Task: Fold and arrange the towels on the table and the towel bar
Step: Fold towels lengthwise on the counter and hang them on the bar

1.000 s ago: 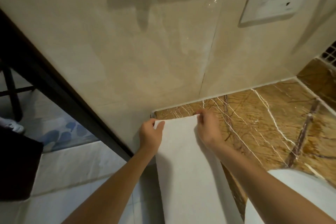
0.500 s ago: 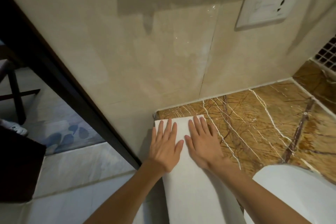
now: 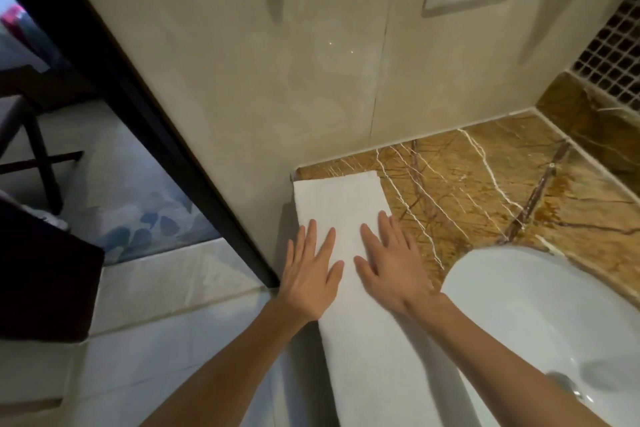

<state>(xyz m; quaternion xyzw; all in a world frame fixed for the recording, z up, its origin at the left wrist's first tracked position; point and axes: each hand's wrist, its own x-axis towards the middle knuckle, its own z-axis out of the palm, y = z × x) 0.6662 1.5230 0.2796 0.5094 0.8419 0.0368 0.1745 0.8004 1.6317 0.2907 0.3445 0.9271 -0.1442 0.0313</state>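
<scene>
no readable text, labels or signs

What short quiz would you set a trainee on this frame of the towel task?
1. True or false: the left hand and right hand lie flat, fingers straight, on the white towel.
2. Which thing sits just right of the right hand's wrist? A: basin. B: kettle. C: bucket.
3. Fill in: the towel's far end lies on the brown marble ____.

Key: 1 true; 2 A; 3 counter.
</scene>
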